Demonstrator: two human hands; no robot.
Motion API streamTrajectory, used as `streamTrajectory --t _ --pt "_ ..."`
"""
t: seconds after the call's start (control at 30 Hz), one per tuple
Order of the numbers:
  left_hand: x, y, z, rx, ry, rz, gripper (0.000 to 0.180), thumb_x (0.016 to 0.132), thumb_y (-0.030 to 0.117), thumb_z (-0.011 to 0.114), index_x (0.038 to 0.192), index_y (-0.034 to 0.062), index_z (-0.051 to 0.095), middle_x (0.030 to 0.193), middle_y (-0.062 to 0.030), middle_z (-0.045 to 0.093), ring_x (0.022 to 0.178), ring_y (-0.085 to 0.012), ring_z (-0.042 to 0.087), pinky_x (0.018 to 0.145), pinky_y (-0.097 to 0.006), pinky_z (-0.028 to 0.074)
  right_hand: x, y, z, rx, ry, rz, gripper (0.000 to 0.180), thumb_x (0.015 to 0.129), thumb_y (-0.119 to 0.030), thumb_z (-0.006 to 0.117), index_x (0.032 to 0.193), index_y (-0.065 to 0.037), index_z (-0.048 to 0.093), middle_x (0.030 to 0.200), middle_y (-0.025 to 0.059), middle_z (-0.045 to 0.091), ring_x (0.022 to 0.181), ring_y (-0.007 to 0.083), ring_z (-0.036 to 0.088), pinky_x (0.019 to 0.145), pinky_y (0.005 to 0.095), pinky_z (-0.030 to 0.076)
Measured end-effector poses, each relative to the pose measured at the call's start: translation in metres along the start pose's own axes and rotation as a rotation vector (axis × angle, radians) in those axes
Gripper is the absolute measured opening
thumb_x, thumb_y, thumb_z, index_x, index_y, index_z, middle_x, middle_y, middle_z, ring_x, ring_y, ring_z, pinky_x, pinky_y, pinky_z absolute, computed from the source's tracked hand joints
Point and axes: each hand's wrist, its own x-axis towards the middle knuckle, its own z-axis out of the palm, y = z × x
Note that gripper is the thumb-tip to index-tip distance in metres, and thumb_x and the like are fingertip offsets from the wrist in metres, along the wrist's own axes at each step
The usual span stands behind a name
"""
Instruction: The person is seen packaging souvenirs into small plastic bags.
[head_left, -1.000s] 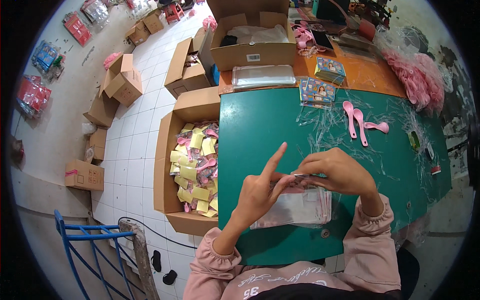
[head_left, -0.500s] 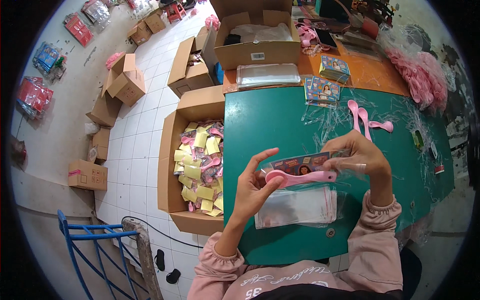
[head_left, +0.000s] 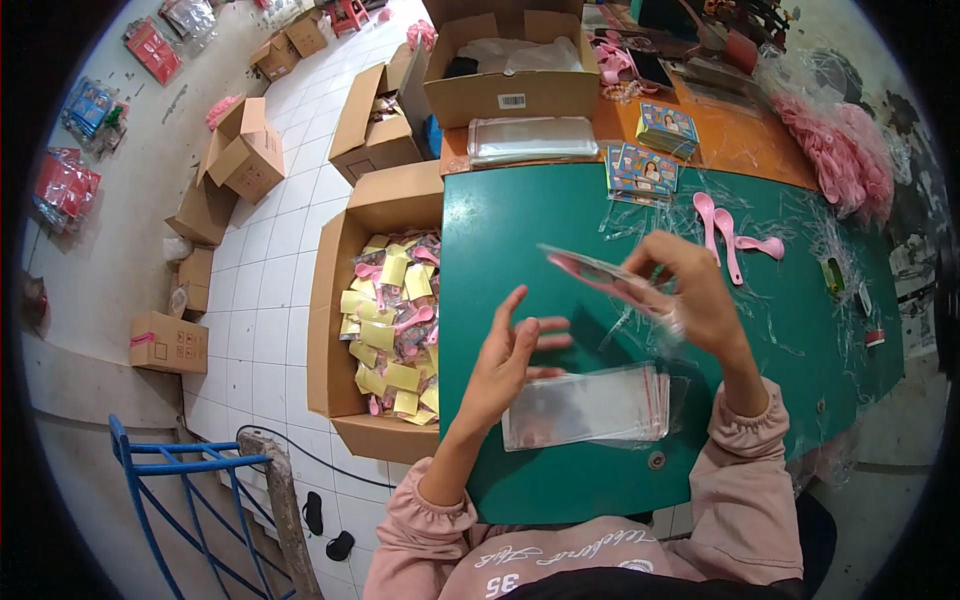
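Observation:
Raised over the green table (head_left: 540, 260), my right hand (head_left: 692, 292) grips one end of a clear plastic packet (head_left: 592, 272). A pink spoon and a card are inside it, and the packet is tilted and a little blurred. Apart from it, my left hand (head_left: 508, 362) holds nothing, its fingers spread beside a stack of clear plastic bags (head_left: 580, 410). Several loose pink spoons (head_left: 728, 250) lie farther back on the right. Printed cards (head_left: 640, 172) lie spread at the table's far side, near a taller card stack (head_left: 667, 128).
Left of the table, an open carton (head_left: 328, 310) holds many packets (head_left: 395, 340) with yellow cards and pink spoons. Another carton (head_left: 510, 100) stands at the back beside flat plastic bags (head_left: 532, 142). Plastic scraps (head_left: 770, 310) litter the right side. A blue metal frame (head_left: 190, 455) stands at lower left.
My left hand has let go of the packet and opened. My right hand has lifted the packet up and away, turning it edge-on.

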Motion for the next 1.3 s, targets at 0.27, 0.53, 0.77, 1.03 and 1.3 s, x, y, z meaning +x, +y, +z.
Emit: streamTrajectory --t 0.27,0.53,0.77,1.03,1.3 --pt "-0.018 -0.007 0.005 -0.101 -0.106 -0.222 0.068 0.095 0.016 0.035 0.137 0.0189 -0.018 0.109 -0.0225 0.054 0.095 -0.0297 0.060 0.071 -0.037 0.054 -0.005 0.023 0.043 0.033 -0.517 -0.272 0.039 0.083 -0.027 0.056 0.114 -0.003 0.050 0.132 0.0183 0.037 0.118 0.0319 0.042 0.094 0.0421 0.038" --pt "-0.022 -0.007 -0.001 0.053 -0.137 -0.183 0.063 0.094 0.011 0.036 0.140 0.0182 -0.006 0.108 -0.0189 0.053 0.099 -0.0256 0.057 0.073 -0.035 0.054 -0.010 0.025 0.062 -0.532 -0.267 -0.352 0.031 0.079 -0.019 0.059 0.107 -0.006 0.050 0.126 0.0163 0.042 0.122 0.0299 0.037 0.098 0.0485 0.032" --pt "-0.024 0.000 0.001 -0.073 -0.138 -0.186 0.060 0.095 0.015 0.033 0.141 0.0184 -0.005 0.107 -0.0120 0.050 0.098 -0.0225 0.056 0.079 -0.037 0.051 -0.015 0.001 0.057 -0.078 -0.468 -0.320 0.023 0.074 -0.017 0.064 0.091 -0.006 0.054 0.094 0.0124 0.049 0.090 0.0291 0.049 0.078 0.0406 0.039" --pt "-0.024 -0.015 -0.001 -0.115 -0.117 -0.171 0.060 0.094 0.019 0.032 0.141 0.0155 -0.006 0.104 -0.0105 0.050 0.093 -0.0191 0.055 0.085 -0.037 0.046 -0.018 0.002 0.066 -0.025 -0.469 -0.259 0.012 0.072 -0.015 0.061 0.074 -0.005 0.054 0.079 0.0101 0.050 0.079 0.0259 0.050 0.070 0.0372 0.039" --pt "-0.014 -0.026 -0.007 0.076 -0.062 -0.101 0.068 0.089 0.006 0.038 0.141 0.0117 -0.005 0.082 -0.0073 0.057 0.073 -0.0122 0.056 0.070 -0.027 0.049 -0.028 -0.002 0.077 -0.350 -0.384 -0.518 0.007 0.071 -0.010 0.057 0.072 -0.004 0.055 0.074 0.0079 0.049 0.073 0.0233 0.051 0.070 0.0351 0.037"
